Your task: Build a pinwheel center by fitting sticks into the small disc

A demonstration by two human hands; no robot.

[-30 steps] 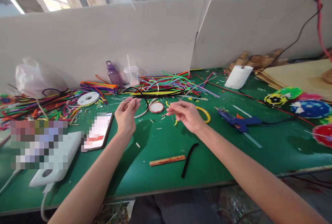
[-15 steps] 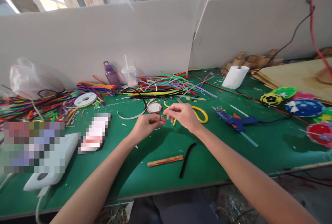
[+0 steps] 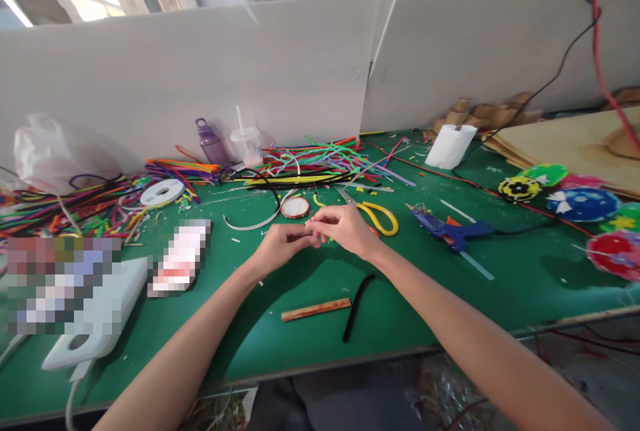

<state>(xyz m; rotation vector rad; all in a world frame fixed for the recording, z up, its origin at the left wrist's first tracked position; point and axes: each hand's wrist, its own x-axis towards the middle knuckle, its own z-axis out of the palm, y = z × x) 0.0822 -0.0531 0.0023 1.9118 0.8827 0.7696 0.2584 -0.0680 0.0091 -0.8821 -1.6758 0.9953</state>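
Note:
My left hand (image 3: 286, 243) and my right hand (image 3: 343, 228) meet above the middle of the green table (image 3: 240, 344). Both are closed in a pinch, fingertips touching or nearly so. Whatever lies between them is too small and hidden to name. Just behind the fingers is a small round container (image 3: 295, 207) with a red rim and whitish contents. Yellow-handled scissors (image 3: 384, 219) lie beside my right hand, partly covered by it. Closer to me lie a brown stick (image 3: 316, 310) and a black fuzzy strip (image 3: 358, 308).
Colourful pipe cleaners (image 3: 320, 161) are heaped along the back. A blue glue gun (image 3: 453, 230) rests at right, near finished fuzzy flowers (image 3: 583, 206). A purple bottle (image 3: 211, 143) and a plastic cup (image 3: 247, 146) stand by the partition. At left are a white spool (image 3: 163, 192) and a power bank (image 3: 107, 324).
My hands have drawn closer, the right fingertips now over the left ones. More of the scissors shows behind my right hand. The view has shifted slightly.

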